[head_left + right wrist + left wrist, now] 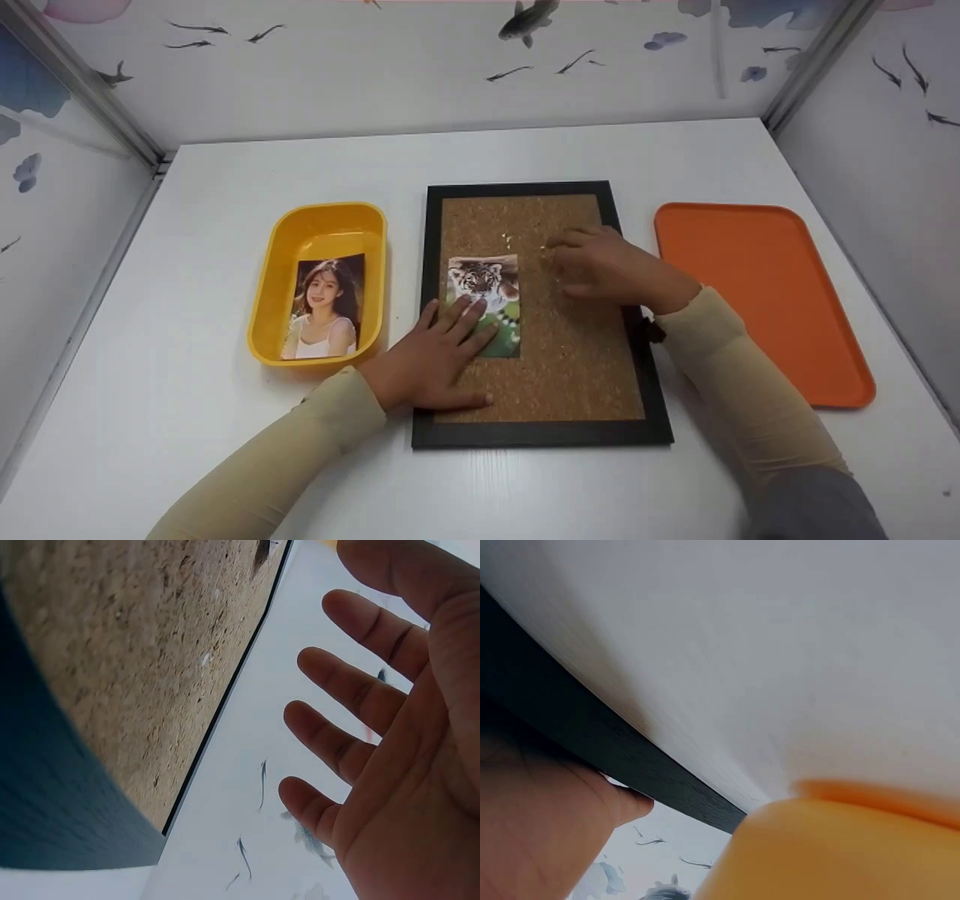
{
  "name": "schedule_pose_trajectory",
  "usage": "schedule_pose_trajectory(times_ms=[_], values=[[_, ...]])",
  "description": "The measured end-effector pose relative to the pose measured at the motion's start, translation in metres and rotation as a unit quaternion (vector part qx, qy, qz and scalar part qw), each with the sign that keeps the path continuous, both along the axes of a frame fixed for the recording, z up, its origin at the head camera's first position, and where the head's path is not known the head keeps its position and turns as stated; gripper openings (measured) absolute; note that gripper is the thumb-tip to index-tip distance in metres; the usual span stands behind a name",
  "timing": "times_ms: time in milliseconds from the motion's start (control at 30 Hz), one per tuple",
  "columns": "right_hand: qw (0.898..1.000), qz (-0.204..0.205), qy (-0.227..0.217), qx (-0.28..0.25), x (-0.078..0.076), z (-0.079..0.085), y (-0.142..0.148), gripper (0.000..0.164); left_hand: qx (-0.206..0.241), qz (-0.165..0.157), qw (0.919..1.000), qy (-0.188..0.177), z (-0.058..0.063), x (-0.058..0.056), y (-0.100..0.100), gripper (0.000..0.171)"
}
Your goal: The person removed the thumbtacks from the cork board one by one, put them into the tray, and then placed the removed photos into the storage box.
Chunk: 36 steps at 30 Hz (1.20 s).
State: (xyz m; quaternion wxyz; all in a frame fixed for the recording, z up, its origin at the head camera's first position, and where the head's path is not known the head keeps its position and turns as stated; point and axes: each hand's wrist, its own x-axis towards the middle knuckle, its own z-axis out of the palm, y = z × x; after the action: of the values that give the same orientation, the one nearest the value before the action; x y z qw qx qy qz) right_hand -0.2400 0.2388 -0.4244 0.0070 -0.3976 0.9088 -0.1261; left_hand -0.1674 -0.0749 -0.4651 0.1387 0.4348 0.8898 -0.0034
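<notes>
A tiger photo (504,277) lies on the left part of a black-framed cork board (577,367). My left hand (431,360) rests over the photo's lower left with its fingers spread, and its thumb lies on the cork. In the left wrist view, part of that hand (544,821) shows beside the dark frame edge. Above the board's right half is my right hand (600,266). The right wrist view shows this hand (405,727) with loosely bent fingers apart from the cork and nothing in them. Small pale specks (507,240) sit above the photo, too small to identify.
To the left stands a yellow tray (259,300) with a portrait photo (322,322) of a person in it. An orange tray (780,300) lies right of the board, under the right forearm's side. White panels (375,90) enclose the white table (225,435).
</notes>
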Motion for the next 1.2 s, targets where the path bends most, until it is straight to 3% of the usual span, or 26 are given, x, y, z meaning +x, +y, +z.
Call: schedule_pose_trajectory(times_ms=[633, 800, 1033, 1200], values=[[0.999, 0.008, -0.042, 0.02, -0.014, -0.004, -0.026, 0.04, 0.0, 0.001, 1.0, 0.0, 0.001, 0.0, 0.0, 0.096], [0.996, -0.012, -0.08, 0.027, -0.014, -0.004, -0.032, 0.039, 0.005, 0.0, 1.0, -0.001, 0.001, 0.0, 0.0, 0.096], [0.994, -0.042, -0.104, 0.02, -0.015, -0.006, -0.039, 0.021, -0.005, 0.004, 1.0, 0.005, -0.001, 0.0, 0.0, 0.097], [0.992, -0.048, -0.113, 0.016, -0.017, -0.007, -0.04, 0.027, -0.004, 0.006, 1.0, 0.001, -0.001, 0.0, 0.0, 0.097]])
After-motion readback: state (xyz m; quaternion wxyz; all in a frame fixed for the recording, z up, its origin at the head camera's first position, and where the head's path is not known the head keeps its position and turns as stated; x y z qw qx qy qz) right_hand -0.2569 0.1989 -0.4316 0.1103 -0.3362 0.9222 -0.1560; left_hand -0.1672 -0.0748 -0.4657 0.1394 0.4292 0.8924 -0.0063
